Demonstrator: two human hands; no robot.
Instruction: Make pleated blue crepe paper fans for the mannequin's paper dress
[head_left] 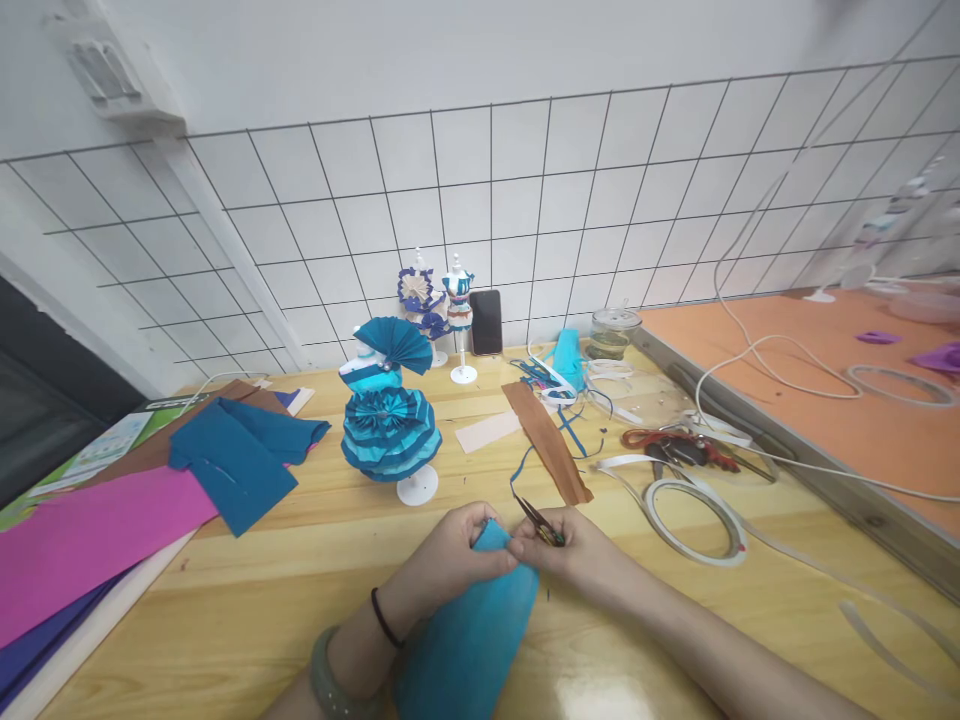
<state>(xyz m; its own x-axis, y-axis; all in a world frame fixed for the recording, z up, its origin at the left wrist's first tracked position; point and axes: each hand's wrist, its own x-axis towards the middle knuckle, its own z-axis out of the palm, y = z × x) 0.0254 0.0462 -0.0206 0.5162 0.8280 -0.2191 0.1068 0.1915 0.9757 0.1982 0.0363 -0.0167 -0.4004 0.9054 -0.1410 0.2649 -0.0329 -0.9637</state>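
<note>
My left hand (457, 548) pinches the top edge of a teal crepe paper sheet (472, 640), which hangs down toward the table's near edge. My right hand (566, 550) is closed round small scissors (541, 522), their blades pointing up and to the left, away from the paper. Its thumb and fingertip also meet the sheet's upper right corner, close to my left thumb. Beyond my hands, a miniature dress form (390, 420) wears a pleated teal and blue paper dress with a fan at the top.
Brown paper (547, 440), a white strip (487, 432) and thin paper scraps lie ahead. To the right are a tape roll (697, 520) and a lidded glass jar (613, 330). Blue paper (240, 460) and pink paper (112, 540) lie left. A phone (486, 322) leans on the wall.
</note>
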